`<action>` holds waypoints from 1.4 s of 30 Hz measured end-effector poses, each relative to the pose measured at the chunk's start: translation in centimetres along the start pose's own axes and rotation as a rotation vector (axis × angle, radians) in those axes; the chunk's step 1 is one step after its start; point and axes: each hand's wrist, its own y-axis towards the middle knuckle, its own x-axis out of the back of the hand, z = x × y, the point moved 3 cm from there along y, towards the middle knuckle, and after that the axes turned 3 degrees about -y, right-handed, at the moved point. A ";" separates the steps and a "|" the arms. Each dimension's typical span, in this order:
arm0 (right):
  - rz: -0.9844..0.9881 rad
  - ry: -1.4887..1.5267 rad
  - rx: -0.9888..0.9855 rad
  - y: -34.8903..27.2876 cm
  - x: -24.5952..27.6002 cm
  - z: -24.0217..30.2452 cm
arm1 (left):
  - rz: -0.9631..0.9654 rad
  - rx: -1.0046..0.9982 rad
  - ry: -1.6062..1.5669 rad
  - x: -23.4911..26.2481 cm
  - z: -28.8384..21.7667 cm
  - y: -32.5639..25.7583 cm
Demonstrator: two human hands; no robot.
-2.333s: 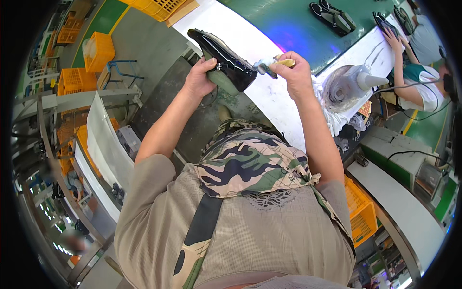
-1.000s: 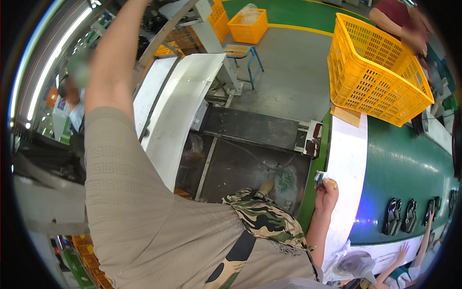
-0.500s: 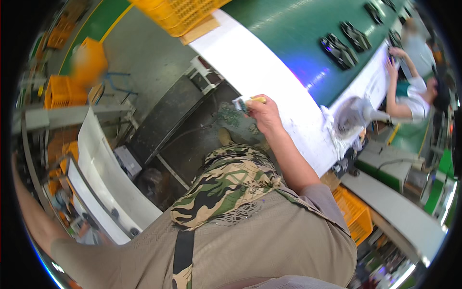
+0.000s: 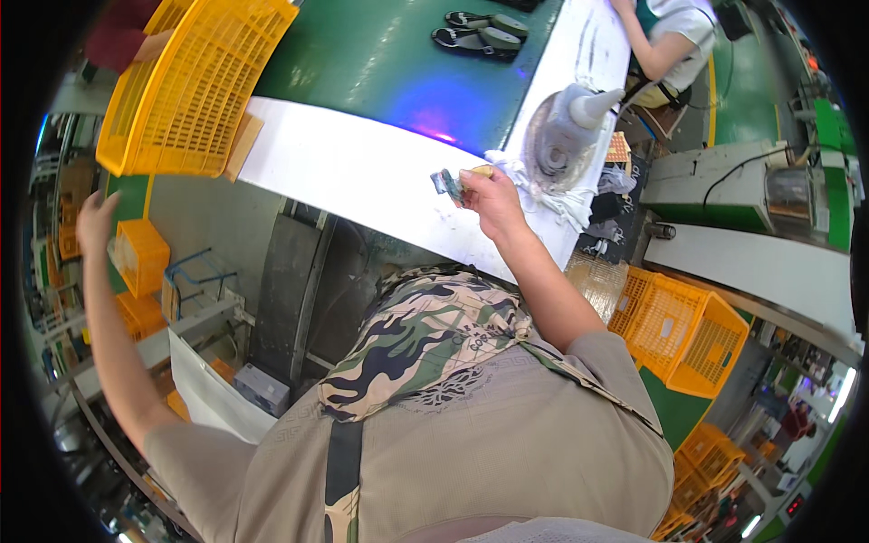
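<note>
Above the white tabletop (image 4: 312,149), my right hand (image 4: 493,204) is closed on a small brush-like thing (image 4: 446,185) with a yellow handle end and a ragged blue-grey end. Its exact kind is hard to make out. My left arm reaches out to the far left, where my left hand (image 4: 94,223) is raised with its fingers apart and nothing in them. It is nearest to a large yellow plastic crate (image 4: 195,90) at the upper left, just below it in the picture and not visibly touching.
Black sandals (image 4: 480,36) lie on the green belt (image 4: 353,72) beyond the table. To the right are a plastic squeeze bottle (image 4: 579,118), white cloths (image 4: 552,195) and yellow crates (image 4: 679,326). A co-worker's arm (image 4: 665,54) shows at upper right, another person's sleeve (image 4: 113,36) at upper left.
My view has swung left, so the table and crates sit elsewhere in the picture. My left arm has risen from low at the left edge. My right hand, still holding the small thing, is now over the table.
</note>
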 end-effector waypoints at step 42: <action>-0.564 0.108 0.211 -0.3 10.6 7.0 | 1.544 0.164 -1.887 -38.8 -65.0 -7.8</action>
